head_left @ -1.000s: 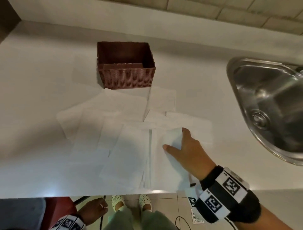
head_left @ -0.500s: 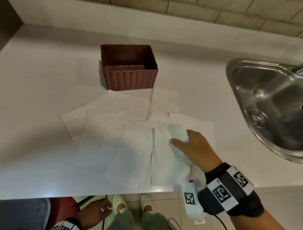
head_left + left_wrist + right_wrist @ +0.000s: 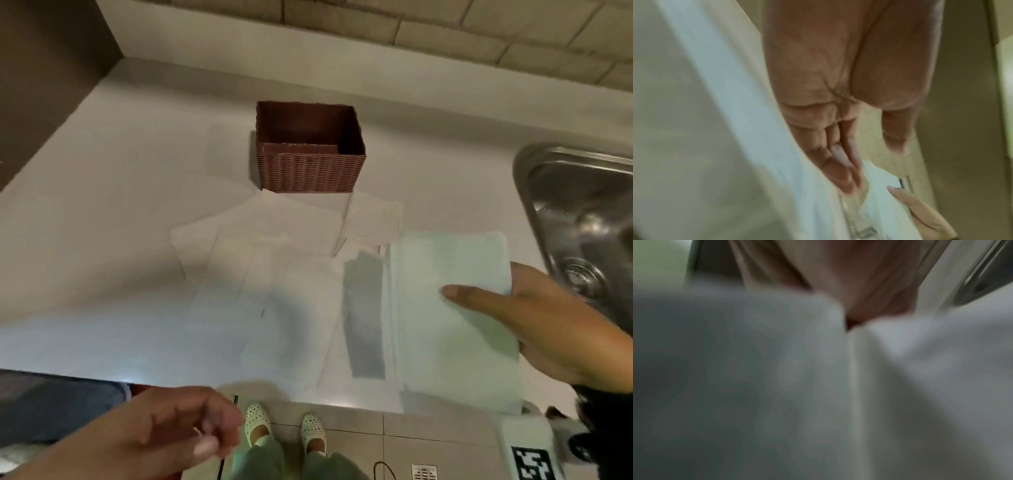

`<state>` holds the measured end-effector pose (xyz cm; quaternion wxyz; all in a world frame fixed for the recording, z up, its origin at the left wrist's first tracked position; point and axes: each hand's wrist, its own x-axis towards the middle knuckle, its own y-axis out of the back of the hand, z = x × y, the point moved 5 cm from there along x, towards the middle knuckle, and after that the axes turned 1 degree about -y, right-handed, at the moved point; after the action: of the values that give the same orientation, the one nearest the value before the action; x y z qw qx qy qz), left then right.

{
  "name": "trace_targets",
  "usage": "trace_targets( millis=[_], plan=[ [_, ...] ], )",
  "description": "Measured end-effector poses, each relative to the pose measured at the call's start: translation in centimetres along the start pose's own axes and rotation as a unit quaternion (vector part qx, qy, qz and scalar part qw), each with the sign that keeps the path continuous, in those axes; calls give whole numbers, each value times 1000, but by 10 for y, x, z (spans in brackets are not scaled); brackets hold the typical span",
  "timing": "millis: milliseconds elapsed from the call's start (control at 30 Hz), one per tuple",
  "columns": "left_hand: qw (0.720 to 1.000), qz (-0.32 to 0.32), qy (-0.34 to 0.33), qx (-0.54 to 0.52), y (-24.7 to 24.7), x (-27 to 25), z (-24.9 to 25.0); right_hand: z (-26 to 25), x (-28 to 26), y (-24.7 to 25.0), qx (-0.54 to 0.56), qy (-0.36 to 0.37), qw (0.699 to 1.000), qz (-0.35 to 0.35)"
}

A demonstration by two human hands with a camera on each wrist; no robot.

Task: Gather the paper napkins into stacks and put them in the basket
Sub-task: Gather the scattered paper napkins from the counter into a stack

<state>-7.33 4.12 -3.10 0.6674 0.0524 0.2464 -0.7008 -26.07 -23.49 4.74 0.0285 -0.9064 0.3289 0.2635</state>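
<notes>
White counter [image 3: 120, 240] beside steel sink [image 3: 582, 212] — hands: right [image 3: 561, 329] pinching napkin [image 3: 445, 308], left [image 3: 154, 435] loose.

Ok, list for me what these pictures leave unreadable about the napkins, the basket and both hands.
- Brown woven basket: head view, its near wall hides the floor, so any contents cannot be told.
- White paper napkins spread on the counter: overlapping and pale, uncountable.
- Lifted napkin stack: covers the right hand fingers beneath; the right wrist view is blurred.
- Left hand: blurred and below the counter edge; the left wrist view is also motion-blurred.
</notes>
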Motion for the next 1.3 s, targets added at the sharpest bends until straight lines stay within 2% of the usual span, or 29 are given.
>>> trace_targets(
  millis=[67,133,233,300,333,367,467,600,633,733,767,866,900,933,1000,1066,1133,1233,1300],
  plan=[
    [997,53,-40,-26,3,16,27,-23,-4,-9,10,26,999,-42],
    [986,77,-97,-109,-3,37,44,-45,-4,-29,26,47,993,-102],
    [953,22,-127,-274,-22,66,60,-62,0,-74,9,58,983,-174],
    [921,23,-149,-358,-34,72,74,-57,10,-101,-49,73,981,-171],
    [913,48,-166,-370,-29,68,75,-53,16,-113,-93,88,980,-155],
    [903,56,-155,-397,-29,69,73,-49,21,-122,-137,103,976,-139],
    [875,9,-168,-454,-30,75,61,-41,30,-138,-211,126,962,-119],
    [871,51,-143,-467,-22,71,39,-31,32,-147,-240,115,956,-123],
    [872,63,-140,-465,-17,70,35,-28,30,-154,-276,129,943,-132],
    [878,107,-173,-433,-9,60,32,-19,20,-173,-426,172,874,-161],
    [876,102,-185,-434,-9,57,32,-19,20,-172,-440,175,866,-162],
    [873,72,-175,-450,-16,49,22,-30,40,-137,-383,140,907,-106],
    [866,57,-184,-461,-16,43,17,-33,52,-120,-387,126,910,-82],
    [863,57,-195,-462,-13,36,13,-32,64,-104,-413,107,902,-65],
    [862,76,-201,-460,-7,23,5,-23,82,-85,-500,70,861,-61],
    [859,97,-203,-459,-2,13,-1,-8,92,-86,-570,46,816,-85],
    [852,114,-199,-471,2,6,-8,3,93,-95,-604,39,789,-102],
    [843,130,-199,-483,5,-2,-14,8,93,-106,-620,48,778,-92],
    [846,150,-204,-469,7,-6,-14,11,95,-109,-605,48,789,-90]
  ],
)
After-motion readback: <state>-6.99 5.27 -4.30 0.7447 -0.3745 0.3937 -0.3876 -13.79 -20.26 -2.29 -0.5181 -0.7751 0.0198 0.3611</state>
